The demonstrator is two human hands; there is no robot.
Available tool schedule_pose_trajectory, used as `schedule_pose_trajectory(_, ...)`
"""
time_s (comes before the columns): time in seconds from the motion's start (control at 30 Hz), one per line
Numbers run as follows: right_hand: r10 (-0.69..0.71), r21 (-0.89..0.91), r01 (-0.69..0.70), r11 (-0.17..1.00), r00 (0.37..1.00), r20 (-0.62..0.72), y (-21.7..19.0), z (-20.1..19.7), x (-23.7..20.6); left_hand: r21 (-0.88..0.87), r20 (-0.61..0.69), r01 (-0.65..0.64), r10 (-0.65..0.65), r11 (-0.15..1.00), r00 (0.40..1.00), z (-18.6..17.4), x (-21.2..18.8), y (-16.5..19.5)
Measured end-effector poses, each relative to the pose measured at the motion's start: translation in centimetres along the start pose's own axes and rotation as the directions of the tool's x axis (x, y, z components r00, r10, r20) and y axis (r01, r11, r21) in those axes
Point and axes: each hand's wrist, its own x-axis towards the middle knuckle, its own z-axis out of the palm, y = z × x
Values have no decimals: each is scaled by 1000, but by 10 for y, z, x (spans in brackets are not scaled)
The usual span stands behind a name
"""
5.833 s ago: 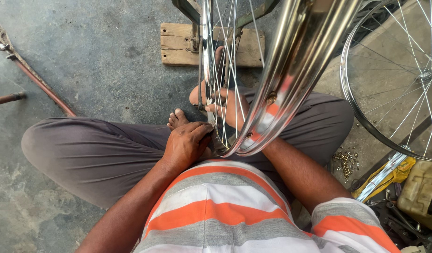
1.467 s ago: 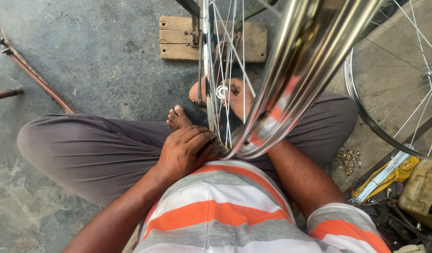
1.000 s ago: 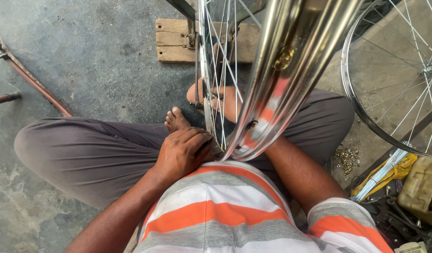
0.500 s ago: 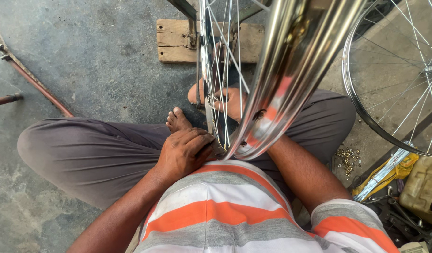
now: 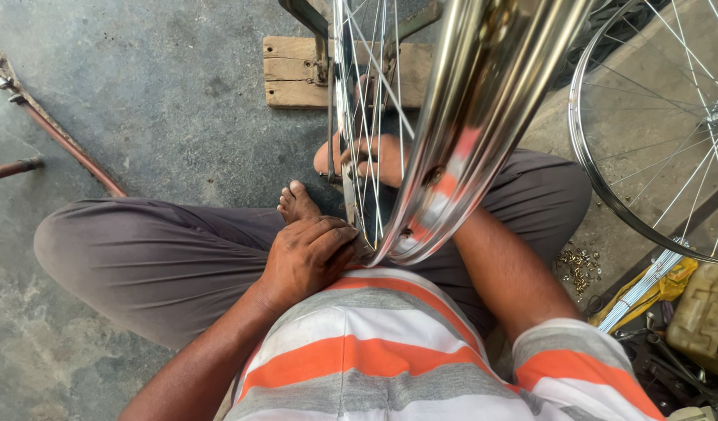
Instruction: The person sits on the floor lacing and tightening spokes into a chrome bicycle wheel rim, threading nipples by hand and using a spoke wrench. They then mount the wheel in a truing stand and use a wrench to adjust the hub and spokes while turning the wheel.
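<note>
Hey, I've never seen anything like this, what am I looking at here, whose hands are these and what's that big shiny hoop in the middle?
The picture comes from a camera worn on a person's head, looking straight down at their own lap. They sit cross-legged on a concrete floor, in grey trousers and an orange, white and grey striped shirt. The shiny hoop is a bicycle wheel rim with thin spokes, standing upright in a metal stand fixed to a wooden block. The left hand rests against the bottom of the rim, fingers at the spokes. The right hand reaches behind the rim and is partly hidden, so what it holds cannot be told. To the right lies a second spoked wheel, a small heap of brass nipples and a bundle of loose spokes.
</note>
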Motion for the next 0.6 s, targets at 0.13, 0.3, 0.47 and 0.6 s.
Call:
schedule_pose_trajectory(0.13, 174, 243, -39, 969, 808, -563, -2, 12, 2, -39, -33, -49, 48, 998, 998, -4, 2, -1)
schedule_pose_trajectory(0.3, 383, 319, -267, 909, 838, -388, -13, 17, 2, -17, -10, -13, 13, 1000, 1000, -2, 1, -1)
schedule_pose_trajectory(0.47, 167, 40, -162, 986, 941, -295, -25, 11, -4, 4, -15, 31, -31, 1000, 999, 1, -2, -2)
schedule_pose_trajectory(0.6, -136, -170, 89, 981, 947, -290, -19, 8, -2, -9, 8, 23, -23, 1000, 1000, 2, -3, -3)
